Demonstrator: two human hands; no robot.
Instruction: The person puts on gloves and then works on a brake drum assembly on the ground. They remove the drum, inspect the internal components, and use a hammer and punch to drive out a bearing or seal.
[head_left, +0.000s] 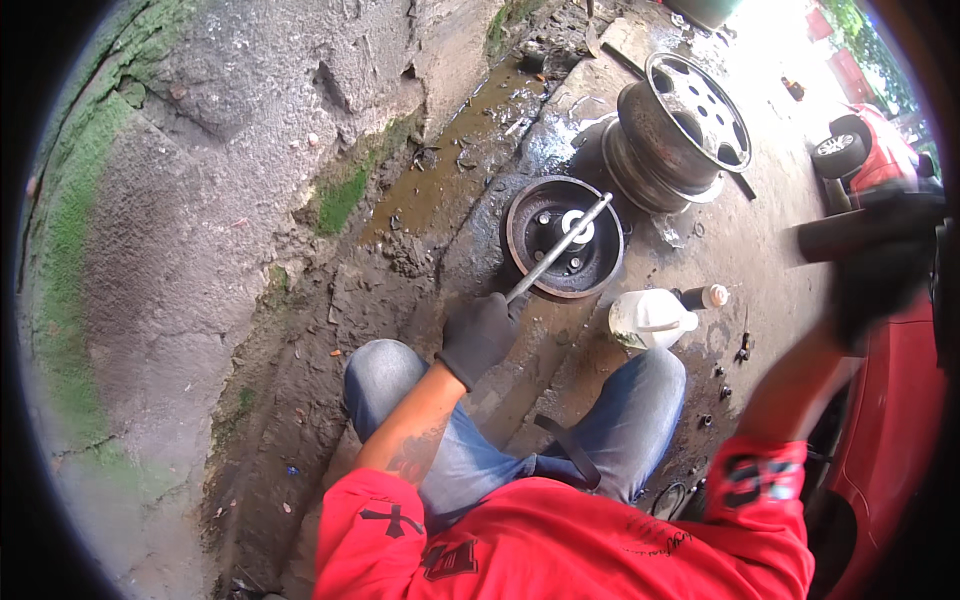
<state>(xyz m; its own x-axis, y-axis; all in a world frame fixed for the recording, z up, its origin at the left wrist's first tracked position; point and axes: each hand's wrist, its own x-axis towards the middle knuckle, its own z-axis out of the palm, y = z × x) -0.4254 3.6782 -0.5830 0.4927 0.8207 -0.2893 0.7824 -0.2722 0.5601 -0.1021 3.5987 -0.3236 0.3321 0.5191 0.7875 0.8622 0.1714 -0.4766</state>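
My left hand (478, 340), in a black glove, is closed around a grey metal bar (560, 250). The bar slants across a rusty brake drum (514, 245) lying on the wet ground, and its far end is over the drum's far right rim; whether it touches cannot be made out. A pale ring and several bolts show at the drum's centre. High on the right, my gloved right hand (875, 295) is smeared by motion. It grips a dark tool that looks like a hammer (835, 238), its head pointing left.
Beyond the drum, a steel wheel rim (715, 110) leans over another rim (640, 175). A whitish jug (645, 318) and a dark bottle (695, 298) lie right of the drum. Several sockets (707, 420) dot the right ground. A rough wall (200, 200) borders the left, a red car (895, 420) the right.
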